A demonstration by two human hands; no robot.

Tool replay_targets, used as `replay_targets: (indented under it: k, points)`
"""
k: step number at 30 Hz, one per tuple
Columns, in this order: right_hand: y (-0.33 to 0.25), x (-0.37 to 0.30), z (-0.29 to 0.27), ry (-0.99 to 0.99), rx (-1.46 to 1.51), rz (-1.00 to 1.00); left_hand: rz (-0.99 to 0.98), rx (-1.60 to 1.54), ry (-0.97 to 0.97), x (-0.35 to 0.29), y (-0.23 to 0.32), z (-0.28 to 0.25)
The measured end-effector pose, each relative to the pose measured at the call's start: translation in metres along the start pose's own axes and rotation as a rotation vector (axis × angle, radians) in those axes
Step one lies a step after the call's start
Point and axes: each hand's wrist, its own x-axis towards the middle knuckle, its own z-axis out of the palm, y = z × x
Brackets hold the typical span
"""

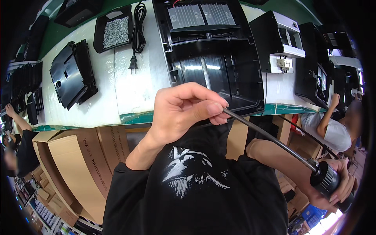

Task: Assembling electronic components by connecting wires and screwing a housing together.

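Observation:
My left hand (182, 111) is closed in front of me, thumb and forefinger pinching the tip of a long dark bit (270, 138). That bit runs down to the right into a black power screwdriver (326, 178). Around the screwdriver's body my right hand (343, 186) is wrapped, low at the right. Whether a screw sits at the pinched tip is hidden by my fingers. Just beyond my left hand an open black case (244, 53) lies on the table, with silver finned heat sinks (186, 16) in its far part.
On the white-covered table (137, 96) are a black tray (98, 41) of screws (116, 32), a coiled power cord (138, 29) and stacked black panels (68, 76). A black-and-white unit (288, 39) stands right. Cardboard boxes (74, 168) sit below left. Co-workers (333, 133) flank me.

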Motion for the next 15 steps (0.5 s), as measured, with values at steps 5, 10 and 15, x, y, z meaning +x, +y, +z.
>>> replay_targets:
  k: [5,10,15]
  points:
    - [-0.019,0.012,-0.001,-0.259,0.271,0.669,0.114,0.349,-0.220,0.000,0.005,-0.020]
    - [-0.011,0.018,0.012,-0.078,0.350,0.453,0.322,0.648,-0.382,0.004,0.019,-0.032]
    - [0.007,-0.015,0.009,-0.242,0.416,0.550,0.334,1.030,-0.132,-0.009,0.023,-0.042]
